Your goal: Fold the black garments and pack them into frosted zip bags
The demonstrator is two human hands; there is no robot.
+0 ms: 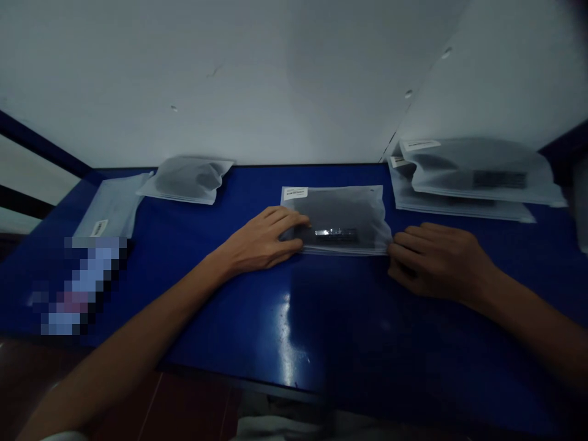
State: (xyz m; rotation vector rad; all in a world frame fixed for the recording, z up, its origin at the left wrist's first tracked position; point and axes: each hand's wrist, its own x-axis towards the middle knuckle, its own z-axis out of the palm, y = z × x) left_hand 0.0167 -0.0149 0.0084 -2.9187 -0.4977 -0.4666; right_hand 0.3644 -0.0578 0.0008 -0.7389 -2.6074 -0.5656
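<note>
Bag (342, 211) held flat on table (229, 324): left hand (260, 242) fingers laid over 9 o'clock end; right hand (434, 260) half-curled at 3 o'clock edge, pinch unclear.

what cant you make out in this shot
Head view only:
- contents of the frosted plastic bag: frosting blurs them to a dark shape
- text on its white label: too small
- object at lower left: pixelated out
- bag edge at the right hand: fingers hide it

Matt plastic pouch (337, 214), glossy tabletop (220, 331)
</note>
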